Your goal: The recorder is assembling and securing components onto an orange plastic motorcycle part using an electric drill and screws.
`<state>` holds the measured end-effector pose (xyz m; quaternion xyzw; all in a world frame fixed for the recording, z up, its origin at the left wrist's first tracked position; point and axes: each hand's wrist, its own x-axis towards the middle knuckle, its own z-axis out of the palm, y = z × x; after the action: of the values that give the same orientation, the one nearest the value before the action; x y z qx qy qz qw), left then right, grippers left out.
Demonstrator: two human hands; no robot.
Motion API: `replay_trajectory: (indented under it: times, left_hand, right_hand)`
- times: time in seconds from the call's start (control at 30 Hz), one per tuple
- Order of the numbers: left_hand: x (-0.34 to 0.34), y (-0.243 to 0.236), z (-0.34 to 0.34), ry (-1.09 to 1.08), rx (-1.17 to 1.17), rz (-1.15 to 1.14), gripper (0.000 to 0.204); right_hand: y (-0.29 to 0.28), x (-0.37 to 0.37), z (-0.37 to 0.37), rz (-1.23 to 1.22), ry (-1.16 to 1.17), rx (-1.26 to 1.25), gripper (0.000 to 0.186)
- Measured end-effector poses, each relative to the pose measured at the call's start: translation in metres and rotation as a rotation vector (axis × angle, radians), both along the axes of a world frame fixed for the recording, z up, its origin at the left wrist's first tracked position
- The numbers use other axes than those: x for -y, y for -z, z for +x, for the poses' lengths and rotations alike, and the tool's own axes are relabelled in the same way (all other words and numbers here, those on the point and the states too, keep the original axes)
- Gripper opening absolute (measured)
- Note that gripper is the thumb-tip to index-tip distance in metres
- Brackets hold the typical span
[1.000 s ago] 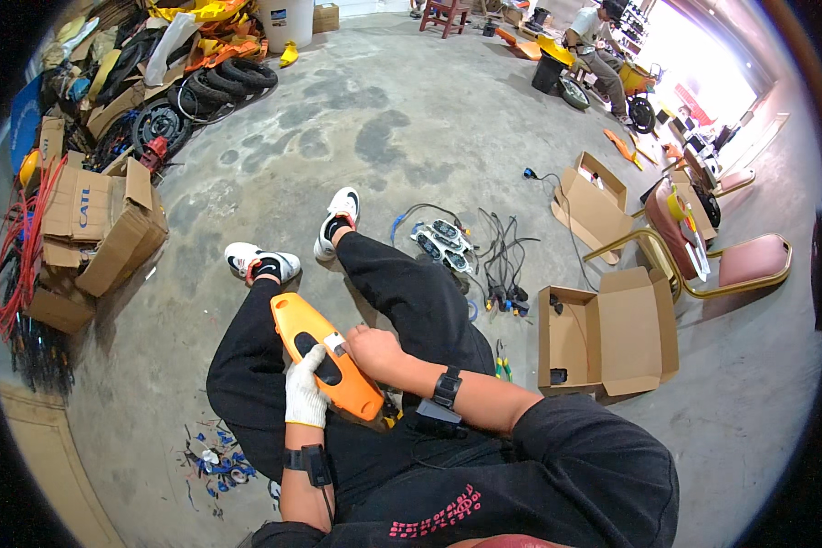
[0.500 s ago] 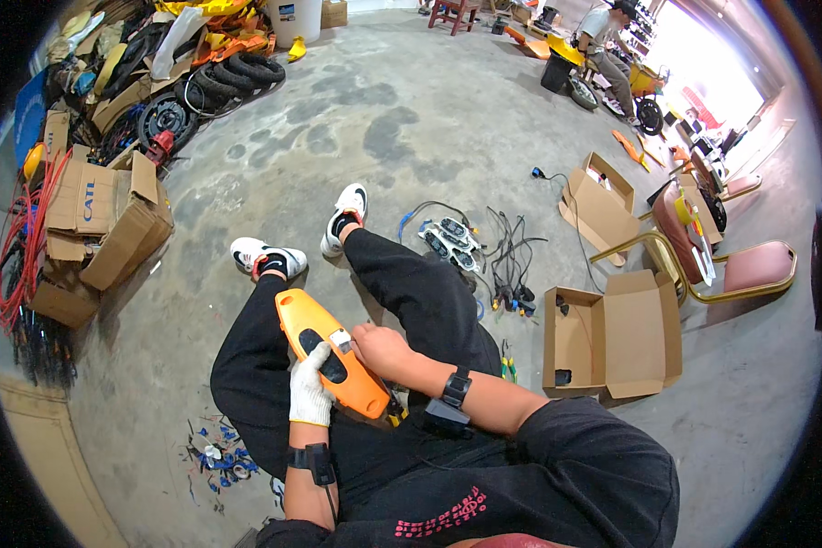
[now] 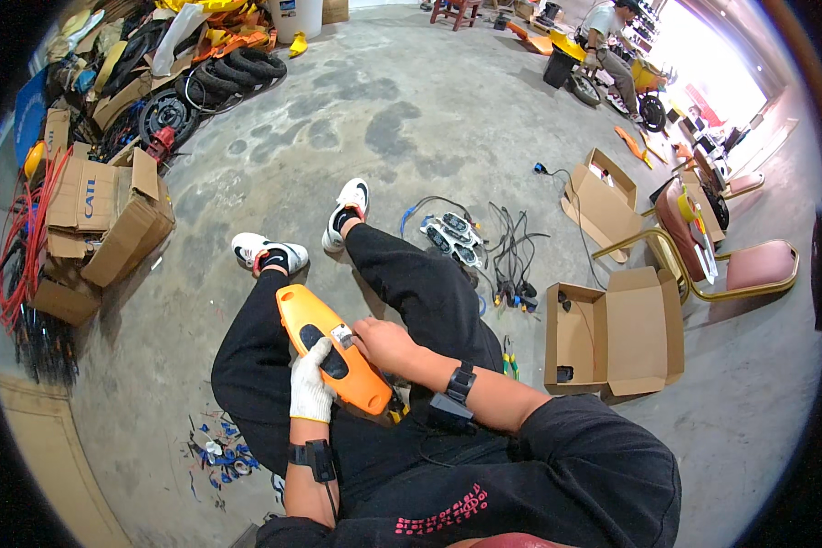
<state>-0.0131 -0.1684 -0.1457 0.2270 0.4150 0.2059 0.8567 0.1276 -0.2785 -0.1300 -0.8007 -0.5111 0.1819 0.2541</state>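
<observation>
Broadly, grey concrete floor point(image 3: 447, 128) all round, with a jumbled heap point(image 3: 215, 80) of tyres, wheels and orange panels at upper left. Below that heap, brown cartons point(image 3: 110, 219) with flaps open and contents mostly out of sight, close beside a bundle of red cable point(image 3: 23, 251). Near the top edge, a white bin point(image 3: 297, 18), its inside cut off from view. At right, just beside a chair with a pink seat point(image 3: 758, 263), an open cardboard box point(image 3: 644, 329) with small black parts point(image 3: 565, 374) in it. Beyond, a second open box point(image 3: 603, 215), holding a few items too small to make out. Farther off, a black bucket point(image 3: 560, 69) under a yellow panel point(image 3: 566, 46). Over the lap, between both hands, a long orange shell point(image 3: 354, 363), slanting with its far end toward the shoes. Clasped at its left side by the gloved left hand point(image 3: 311, 384), thumb laid across the dark inset point(image 3: 335, 367), other fingers hidden underneath. Opposite, the bare right hand point(image 3: 384, 345), forearm slanting in over the thigh, fingers curled and bunched at a white patch point(image 3: 342, 334) on the shell; cannot tell whether pinching something or merely pressing.
</observation>
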Motion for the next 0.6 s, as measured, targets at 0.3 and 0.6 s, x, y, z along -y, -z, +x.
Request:
replay_trajectory:
  times: [0.3,0.6]
  left_hand:
    - [0.001,-0.015,-0.001,0.036,0.007,-0.011,0.032]
    - [0.003,-0.018,-0.001,0.013,-0.038,0.003,0.031]
  right_hand:
    - [-0.006,0.000,-0.002,0.008,0.004,0.063,0.023]
    - [0.008,-0.005,-0.012,-0.152,-0.003,0.181,0.014]
